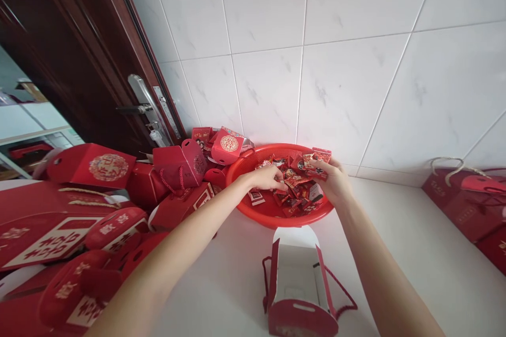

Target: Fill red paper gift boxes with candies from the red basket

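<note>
A red plastic basket (pixel 272 222) stands against the tiled wall with wrapped candies (pixel 296 205) inside. Over its right rim, my right hand (pixel 335 176) is closed on several red candy packets (pixel 321 157). My left hand (pixel 269 178) reaches down among the candies, fingers bent together; whatever its fingertips pinch is too small to make out. Just in front of the basket sits an open red gift box (pixel 302 316) with a white inside and red cord handles. No candy shows in the visible part of its inside.
Many red gift boxes (pixel 108 168) are heaped on the left, some with gold patterns. Behind them is a dark wooden door (pixel 79 37) with a metal handle (pixel 140 108). Red gift bags (pixel 466 200) with rope handles stand at the right on the white tabletop (pixel 403 231).
</note>
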### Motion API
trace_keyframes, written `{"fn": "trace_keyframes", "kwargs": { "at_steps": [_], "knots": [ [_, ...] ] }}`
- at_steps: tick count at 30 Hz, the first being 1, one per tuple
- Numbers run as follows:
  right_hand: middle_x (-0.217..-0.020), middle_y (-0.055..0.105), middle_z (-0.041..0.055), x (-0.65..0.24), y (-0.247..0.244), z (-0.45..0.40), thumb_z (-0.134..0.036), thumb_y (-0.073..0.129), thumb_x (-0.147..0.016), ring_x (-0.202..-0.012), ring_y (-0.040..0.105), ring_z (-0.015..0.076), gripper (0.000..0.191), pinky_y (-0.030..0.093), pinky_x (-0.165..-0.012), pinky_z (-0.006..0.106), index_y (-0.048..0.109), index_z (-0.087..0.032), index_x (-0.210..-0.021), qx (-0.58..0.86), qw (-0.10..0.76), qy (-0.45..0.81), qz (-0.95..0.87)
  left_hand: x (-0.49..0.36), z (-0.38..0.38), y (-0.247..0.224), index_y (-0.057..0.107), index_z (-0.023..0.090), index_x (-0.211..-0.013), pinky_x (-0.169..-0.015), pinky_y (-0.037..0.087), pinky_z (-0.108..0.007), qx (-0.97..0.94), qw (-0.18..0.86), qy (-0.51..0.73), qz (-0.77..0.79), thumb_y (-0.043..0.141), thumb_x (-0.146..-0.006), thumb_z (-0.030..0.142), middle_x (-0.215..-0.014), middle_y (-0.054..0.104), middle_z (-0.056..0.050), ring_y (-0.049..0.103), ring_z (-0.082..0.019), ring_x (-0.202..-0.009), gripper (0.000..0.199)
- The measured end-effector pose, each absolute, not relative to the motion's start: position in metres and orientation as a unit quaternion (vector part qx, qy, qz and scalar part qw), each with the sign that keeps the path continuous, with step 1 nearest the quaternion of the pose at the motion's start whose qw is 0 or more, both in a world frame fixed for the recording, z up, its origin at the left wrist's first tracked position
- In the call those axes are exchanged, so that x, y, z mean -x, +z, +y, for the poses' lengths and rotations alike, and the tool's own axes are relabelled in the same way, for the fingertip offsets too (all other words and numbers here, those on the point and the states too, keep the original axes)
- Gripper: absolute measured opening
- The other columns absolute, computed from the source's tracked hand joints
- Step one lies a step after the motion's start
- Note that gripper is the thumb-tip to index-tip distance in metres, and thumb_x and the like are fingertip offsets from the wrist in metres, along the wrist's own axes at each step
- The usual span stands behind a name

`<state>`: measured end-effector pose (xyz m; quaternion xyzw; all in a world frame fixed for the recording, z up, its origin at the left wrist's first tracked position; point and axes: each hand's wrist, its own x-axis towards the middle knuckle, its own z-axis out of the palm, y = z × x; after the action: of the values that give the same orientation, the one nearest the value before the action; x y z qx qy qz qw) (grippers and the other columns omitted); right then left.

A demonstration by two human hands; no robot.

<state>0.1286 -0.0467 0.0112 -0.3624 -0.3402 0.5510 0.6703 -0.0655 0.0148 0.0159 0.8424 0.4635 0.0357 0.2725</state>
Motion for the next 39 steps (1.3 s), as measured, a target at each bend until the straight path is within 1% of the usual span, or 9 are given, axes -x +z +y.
{"fn": "trace_keyframes", "kwargs": {
  "at_steps": [7, 10, 19, 24, 26, 28, 31, 35, 39],
  "knots": [
    [-0.075, 0.074, 0.0022, -0.129, 0.010, -0.046, -0.022, 0.087, -0.051, -0.071, 0.068, 0.0191, 0.026, 0.054, -0.062, 0.028, 0.071, -0.020, -0.071, 0.356, 0.672, 0.554, -0.338, 0.062, 0.010, 0.021, 0.047, 0.021, -0.061, -0.057, 0.033, -0.027, -0.862, 0.246, 0.041, 0.441, 0.068, -0.078, 0.043, -0.053, 0.049, 0.005, 0.045, -0.014, -0.055, 0.035],
    [-0.076, 0.074, 0.0022, -0.129, 0.009, -0.046, -0.023, 0.087, -0.051, -0.071, 0.068, 0.0197, 0.027, 0.055, -0.062, 0.029, 0.071, -0.020, -0.073, 0.351, 0.671, 0.553, -0.347, 0.061, 0.010, 0.021, 0.046, 0.021, -0.060, -0.058, 0.031, -0.027, -0.867, 0.231, 0.044, 0.439, 0.068, -0.078, 0.041, -0.052, 0.046, 0.006, 0.046, -0.014, -0.057, 0.034],
    [-0.076, 0.074, 0.0019, -0.130, 0.008, -0.045, -0.026, 0.089, -0.050, -0.071, 0.068, 0.0194, 0.030, 0.054, -0.061, 0.029, 0.071, -0.020, -0.074, 0.352, 0.671, 0.554, -0.346, 0.062, 0.015, 0.017, 0.046, 0.021, -0.059, -0.060, 0.033, -0.027, -0.842, 0.200, 0.105, 0.491, 0.059, -0.083, 0.036, -0.054, 0.047, 0.005, 0.049, -0.015, -0.061, 0.032],
    [-0.077, 0.075, 0.0026, -0.129, 0.008, -0.045, -0.026, 0.089, -0.051, -0.072, 0.068, 0.0201, 0.029, 0.055, -0.062, 0.029, 0.072, -0.020, -0.074, 0.351, 0.671, 0.555, -0.345, 0.063, 0.017, 0.016, 0.056, 0.020, -0.066, -0.065, 0.038, -0.027, -0.844, 0.195, 0.108, 0.487, 0.063, -0.079, 0.037, -0.063, 0.055, 0.004, 0.054, -0.017, -0.069, 0.023],
    [-0.078, 0.075, 0.0029, -0.130, 0.008, -0.045, -0.027, 0.089, -0.051, -0.073, 0.069, 0.0205, 0.029, 0.055, -0.062, 0.030, 0.072, -0.020, -0.075, 0.350, 0.671, 0.553, -0.349, 0.064, 0.019, 0.013, 0.063, 0.019, -0.074, -0.069, 0.040, -0.027, -0.850, 0.190, 0.094, 0.483, 0.068, -0.076, 0.038, -0.071, 0.061, 0.002, 0.058, -0.019, -0.076, 0.020],
    [-0.079, 0.075, 0.0027, -0.131, 0.007, -0.045, -0.028, 0.090, -0.052, -0.073, 0.069, 0.0203, 0.030, 0.055, -0.062, 0.029, 0.072, -0.020, -0.076, 0.352, 0.668, 0.552, -0.354, 0.066, 0.022, 0.011, 0.068, 0.019, -0.087, -0.070, 0.042, -0.027, -0.853, 0.204, 0.071, 0.476, 0.072, -0.072, 0.038, -0.081, 0.066, 0.001, 0.062, -0.020, -0.081, 0.025],
    [-0.078, 0.075, 0.0014, -0.131, 0.006, -0.046, -0.029, 0.091, -0.052, -0.073, 0.069, 0.0193, 0.031, 0.054, -0.063, 0.028, 0.072, -0.021, -0.076, 0.355, 0.663, 0.549, -0.366, 0.068, 0.024, 0.011, 0.069, 0.019, -0.101, -0.072, 0.047, -0.026, -0.849, 0.255, 0.055, 0.460, 0.075, -0.071, 0.035, -0.095, 0.071, -0.002, 0.066, -0.021, -0.088, 0.035],
    [-0.078, 0.075, 0.0017, -0.130, 0.010, -0.049, -0.030, 0.091, -0.051, -0.072, 0.069, 0.0185, 0.032, 0.055, -0.065, 0.028, 0.072, -0.021, -0.075, 0.339, 0.667, 0.547, -0.375, 0.066, 0.011, 0.022, 0.070, 0.018, -0.106, -0.086, 0.050, -0.026, -0.844, 0.255, 0.138, 0.451, 0.069, -0.078, 0.026, -0.109, 0.074, -0.005, 0.067, -0.021, -0.102, 0.029],
    [-0.079, 0.075, 0.0013, -0.134, 0.019, -0.062, -0.029, 0.091, -0.051, -0.074, 0.069, 0.0184, 0.032, 0.056, -0.066, 0.028, 0.073, -0.021, -0.077, 0.329, 0.664, 0.560, -0.370, 0.067, -0.032, 0.041, 0.072, 0.018, -0.104, -0.082, 0.050, -0.026, -0.849, 0.281, 0.226, 0.386, 0.061, -0.087, 0.030, -0.105, 0.075, -0.004, 0.068, -0.018, -0.093, 0.023]
  ]
}}
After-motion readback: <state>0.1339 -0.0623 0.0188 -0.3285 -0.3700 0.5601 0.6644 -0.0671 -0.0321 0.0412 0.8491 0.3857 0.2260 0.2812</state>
